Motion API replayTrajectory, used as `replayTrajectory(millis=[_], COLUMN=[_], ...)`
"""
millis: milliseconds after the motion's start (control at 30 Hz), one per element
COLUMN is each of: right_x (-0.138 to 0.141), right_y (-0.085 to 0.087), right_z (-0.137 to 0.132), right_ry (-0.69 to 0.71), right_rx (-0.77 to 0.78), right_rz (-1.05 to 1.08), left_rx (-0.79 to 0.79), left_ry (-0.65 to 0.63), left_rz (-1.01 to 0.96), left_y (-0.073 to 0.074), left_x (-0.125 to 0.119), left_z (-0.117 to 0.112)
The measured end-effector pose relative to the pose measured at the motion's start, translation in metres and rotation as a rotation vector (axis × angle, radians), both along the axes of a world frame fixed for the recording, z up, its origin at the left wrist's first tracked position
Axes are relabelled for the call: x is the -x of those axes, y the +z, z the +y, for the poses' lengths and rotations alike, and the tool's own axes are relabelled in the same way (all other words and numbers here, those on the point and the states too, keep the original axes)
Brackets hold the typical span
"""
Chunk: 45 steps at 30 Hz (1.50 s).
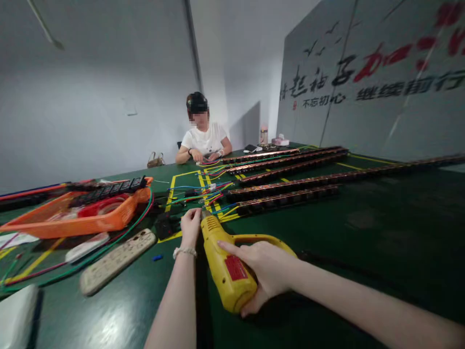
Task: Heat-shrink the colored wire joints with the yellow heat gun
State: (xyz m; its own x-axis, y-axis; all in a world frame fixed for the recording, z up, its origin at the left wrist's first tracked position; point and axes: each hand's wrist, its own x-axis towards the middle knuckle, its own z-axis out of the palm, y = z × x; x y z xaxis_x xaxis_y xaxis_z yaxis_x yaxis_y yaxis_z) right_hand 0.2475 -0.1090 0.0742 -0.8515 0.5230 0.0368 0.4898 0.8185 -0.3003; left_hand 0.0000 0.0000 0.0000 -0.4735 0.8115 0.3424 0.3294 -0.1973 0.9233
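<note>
My right hand (267,271) is wrapped round the grip of a yellow power tool (227,264) with a red label, its index finger stretched along the body. The tool's nose points away from me toward coloured wires (203,194) leading into long dark strips with copper bars (286,186). My left hand (191,227), a bead bracelet on its wrist, is closed at the tool's tip, pinching something small that I cannot make out.
An orange basket (80,220) with a black strip across it stands at the left. Next to it lie white power strips (116,259). A person in a white shirt (204,140) sits across the green table (381,232), hands on wires.
</note>
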Motion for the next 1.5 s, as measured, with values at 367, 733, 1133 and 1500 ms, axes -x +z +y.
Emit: replayTrajectory(millis=[367, 733, 1133, 1500], right_x=[-0.012, -0.014, -0.013, -0.013], right_y=[0.003, 0.004, -0.001, 0.004], right_z=[-0.013, -0.033, -0.033, -0.019], right_ry=[-0.106, -0.292, -0.294, -0.153], right_rx=[0.044, 0.055, 0.02, 0.029], right_rz=[0.0, 0.018, 0.019, 0.01], left_rx=[0.024, 0.03, 0.037, 0.036], left_ry=[-0.018, -0.025, 0.004, 0.004], left_rz=[-0.078, -0.11, -0.051, -0.065], left_y=[0.001, 0.0, 0.001, 0.003], left_x=[-0.005, -0.005, -0.006, -0.007], left_z=[0.001, 0.001, 0.002, 0.0])
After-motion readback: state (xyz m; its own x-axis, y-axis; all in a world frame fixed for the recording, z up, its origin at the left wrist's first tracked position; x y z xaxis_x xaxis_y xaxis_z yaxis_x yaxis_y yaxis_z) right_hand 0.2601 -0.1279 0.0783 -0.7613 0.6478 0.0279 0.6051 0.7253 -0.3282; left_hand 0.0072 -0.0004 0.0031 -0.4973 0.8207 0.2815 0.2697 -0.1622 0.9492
